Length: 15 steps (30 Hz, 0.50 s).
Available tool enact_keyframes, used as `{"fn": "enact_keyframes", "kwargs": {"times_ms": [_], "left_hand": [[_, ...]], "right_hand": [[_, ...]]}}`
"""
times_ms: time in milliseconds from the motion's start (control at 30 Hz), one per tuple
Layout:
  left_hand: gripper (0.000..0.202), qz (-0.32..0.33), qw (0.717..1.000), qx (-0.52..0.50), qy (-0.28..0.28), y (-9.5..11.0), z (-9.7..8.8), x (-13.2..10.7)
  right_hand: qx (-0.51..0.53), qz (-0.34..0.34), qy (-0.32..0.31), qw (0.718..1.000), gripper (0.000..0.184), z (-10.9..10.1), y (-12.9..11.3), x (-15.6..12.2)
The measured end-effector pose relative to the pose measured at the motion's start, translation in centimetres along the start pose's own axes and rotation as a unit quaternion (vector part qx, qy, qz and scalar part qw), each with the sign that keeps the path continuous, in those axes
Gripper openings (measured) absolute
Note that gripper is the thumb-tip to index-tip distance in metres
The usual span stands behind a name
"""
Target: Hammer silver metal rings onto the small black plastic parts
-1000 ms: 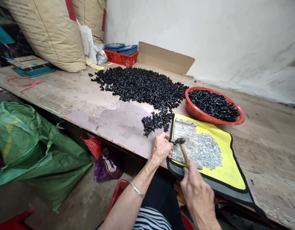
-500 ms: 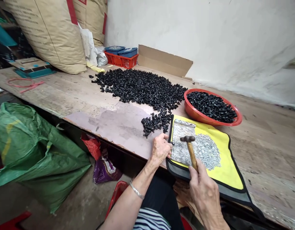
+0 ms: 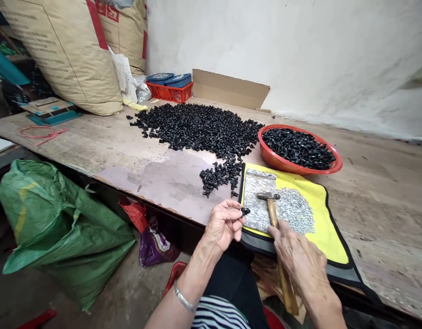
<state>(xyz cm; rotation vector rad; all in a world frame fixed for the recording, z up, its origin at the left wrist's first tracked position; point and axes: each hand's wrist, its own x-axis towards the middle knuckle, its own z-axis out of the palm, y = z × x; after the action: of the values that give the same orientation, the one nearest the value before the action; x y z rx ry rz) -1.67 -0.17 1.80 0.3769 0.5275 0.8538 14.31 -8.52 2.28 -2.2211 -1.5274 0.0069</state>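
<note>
My left hand pinches a small black part between thumb and fingertips, just off the left edge of a worn metal plate. My right hand is closed on the wooden handle of a hammer; its palm side is hidden. The hammer head is over the plate, and the handle's end sticks out below the hand. Plate and a heap of tiny silvery metal pieces lie on a yellow cloth with black edging. Loose black parts reach close to the cloth's left edge.
Behind the cloth stands a red basin full of black parts. A large pile of black parts covers the table's middle. Farther back are a red basket, a cardboard strip and big paper sacks. A green sack stands below the table edge.
My left hand has lifted and drawn slightly back from the plate's edge, bringing the black part with it. My right hand has shifted on the hammer, showing more handle below it.
</note>
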Motion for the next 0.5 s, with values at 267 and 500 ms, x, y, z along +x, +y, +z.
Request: {"fn": "enact_keyframes", "kwargs": {"times_ms": [267,500], "left_hand": [[0.023,-0.04,0.998,-0.039,-0.018,-1.5,0.3,0.4],[0.029,0.059,0.994,0.09,0.001,-1.8,1.2,0.1]], "right_hand": [[0.401,0.147,-0.127,0.895,0.043,-2.5,-4.9,1.1],[0.421,0.201,-0.163,0.87,0.029,-1.5,-5.5,2.0]]}}
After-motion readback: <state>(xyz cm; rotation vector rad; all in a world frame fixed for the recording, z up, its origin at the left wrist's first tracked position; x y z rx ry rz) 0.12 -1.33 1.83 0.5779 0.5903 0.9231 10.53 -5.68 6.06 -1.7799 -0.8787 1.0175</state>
